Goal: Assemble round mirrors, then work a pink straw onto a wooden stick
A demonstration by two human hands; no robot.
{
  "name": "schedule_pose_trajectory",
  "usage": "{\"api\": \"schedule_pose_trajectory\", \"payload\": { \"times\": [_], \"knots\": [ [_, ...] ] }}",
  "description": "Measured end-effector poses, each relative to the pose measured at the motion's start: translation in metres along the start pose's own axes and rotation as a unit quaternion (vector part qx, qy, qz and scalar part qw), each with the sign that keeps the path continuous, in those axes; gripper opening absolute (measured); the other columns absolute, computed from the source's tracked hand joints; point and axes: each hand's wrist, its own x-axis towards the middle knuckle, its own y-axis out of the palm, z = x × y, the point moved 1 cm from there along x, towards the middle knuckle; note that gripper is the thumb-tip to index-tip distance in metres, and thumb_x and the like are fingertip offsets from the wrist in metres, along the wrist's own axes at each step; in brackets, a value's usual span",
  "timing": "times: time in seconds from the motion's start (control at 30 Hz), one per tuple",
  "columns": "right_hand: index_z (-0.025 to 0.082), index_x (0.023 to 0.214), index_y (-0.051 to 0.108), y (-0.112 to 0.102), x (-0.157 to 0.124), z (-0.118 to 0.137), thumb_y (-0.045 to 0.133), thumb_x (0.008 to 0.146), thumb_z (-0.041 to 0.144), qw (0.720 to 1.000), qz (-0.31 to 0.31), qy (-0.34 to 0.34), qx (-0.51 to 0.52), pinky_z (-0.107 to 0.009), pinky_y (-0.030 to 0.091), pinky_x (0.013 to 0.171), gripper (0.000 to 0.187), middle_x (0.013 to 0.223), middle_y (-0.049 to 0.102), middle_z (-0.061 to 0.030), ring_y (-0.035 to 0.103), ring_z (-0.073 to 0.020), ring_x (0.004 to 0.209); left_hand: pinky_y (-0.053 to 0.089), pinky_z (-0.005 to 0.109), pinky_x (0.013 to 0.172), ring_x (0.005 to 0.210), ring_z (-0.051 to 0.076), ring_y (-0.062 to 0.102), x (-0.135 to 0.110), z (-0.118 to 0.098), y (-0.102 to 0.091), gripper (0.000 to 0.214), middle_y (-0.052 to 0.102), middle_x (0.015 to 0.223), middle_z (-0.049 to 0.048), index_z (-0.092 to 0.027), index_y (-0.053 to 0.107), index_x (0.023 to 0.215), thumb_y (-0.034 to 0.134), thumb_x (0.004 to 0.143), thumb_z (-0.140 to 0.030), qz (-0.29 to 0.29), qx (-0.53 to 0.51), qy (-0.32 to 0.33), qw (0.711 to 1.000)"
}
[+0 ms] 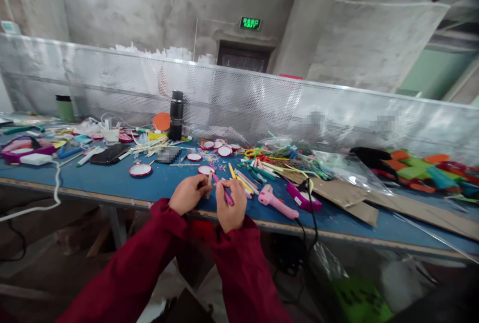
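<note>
My left hand (pixel 188 195) is closed, pinching a small flat wooden craft stick (pixel 209 181) upright near the table's front edge. My right hand (pixel 232 209) grips a purple marker pen (pixel 228 196), its upper end close to the stick; whether the two touch I cannot tell. Just behind my hands lies a round red-rimmed white lid (pixel 205 169). Several loose markers (pixel 245 181) lie to the right of my right hand, and beyond them a pink hot glue gun (pixel 277 203) rests on the table.
The blue table (pixel 164 182) carries a black bottle (pixel 176 116), a dark phone (pixel 110 154), a purple device (pixel 304 198) with a black cable, cardboard strips (pixel 337 194) and coloured pipe cleaners (pixel 267 156). A perforated metal screen (pixel 239 101) runs along the back. A white cable (pixel 57 183) hangs at left.
</note>
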Motion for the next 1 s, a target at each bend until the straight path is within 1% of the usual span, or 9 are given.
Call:
{"api": "schedule_pose_trajectory", "payload": {
  "times": [0.13, 0.5, 0.7, 0.87, 1.0],
  "knots": [
    [0.022, 0.080, 0.057, -0.0008, 0.0007, 0.0017, 0.055, 0.093, 0.023, 1.000, 0.018, -0.004, -0.003, -0.035, 0.046, 0.082, 0.013, 0.077, 0.068, -0.0015, 0.062, -0.0176, 0.077, 0.035, 0.024, 0.062, 0.062, 0.013, 0.050, -0.0006, -0.0009, -0.0006, 0.026, 0.061, 0.066, -0.0011, -0.019, 0.057, 0.071, 0.054, 0.089, -0.037, 0.004, -0.003, 0.008, 1.000],
    [0.022, 0.083, 0.059, -0.0002, 0.0013, 0.0016, 0.057, 0.092, 0.023, 1.000, 0.010, -0.005, 0.004, -0.036, 0.046, 0.085, 0.009, 0.079, 0.069, -0.0016, 0.062, -0.0176, 0.078, 0.035, 0.024, 0.062, 0.062, 0.013, 0.049, -0.0010, -0.0004, 0.0003, 0.024, 0.061, 0.067, -0.0013, -0.019, 0.056, 0.071, 0.055, 0.089, -0.034, 0.001, -0.006, 0.004, 1.000],
    [0.022, 0.080, 0.058, 0.0002, 0.0010, 0.0015, 0.056, 0.093, 0.023, 1.000, 0.016, -0.005, -0.004, -0.036, 0.045, 0.085, 0.012, 0.077, 0.069, -0.0014, 0.061, -0.0174, 0.077, 0.034, 0.024, 0.060, 0.062, 0.013, 0.048, -0.0008, -0.0001, 0.0001, 0.023, 0.060, 0.066, -0.0016, -0.019, 0.055, 0.070, 0.056, 0.088, -0.034, 0.001, -0.011, 0.010, 1.000],
    [0.022, 0.083, 0.058, 0.0002, 0.0008, 0.0014, 0.056, 0.092, 0.022, 1.000, 0.006, -0.010, 0.000, -0.035, 0.045, 0.085, 0.009, 0.079, 0.069, -0.0015, 0.062, -0.0174, 0.079, 0.032, 0.024, 0.060, 0.061, 0.012, 0.046, -0.0003, 0.0000, 0.0000, 0.024, 0.057, 0.065, -0.0026, -0.019, 0.055, 0.071, 0.055, 0.089, -0.034, 0.005, -0.015, 0.016, 1.000],
    [0.022, 0.081, 0.057, 0.0003, 0.0005, 0.0011, 0.056, 0.092, 0.022, 1.000, 0.013, -0.008, -0.003, -0.035, 0.044, 0.085, 0.011, 0.077, 0.068, -0.0010, 0.061, -0.0175, 0.077, 0.032, 0.024, 0.059, 0.061, 0.012, 0.046, -0.0005, 0.0014, 0.0001, 0.023, 0.058, 0.066, -0.0027, -0.019, 0.054, 0.071, 0.055, 0.089, -0.034, 0.004, -0.011, 0.012, 1.000]
  ]
}}
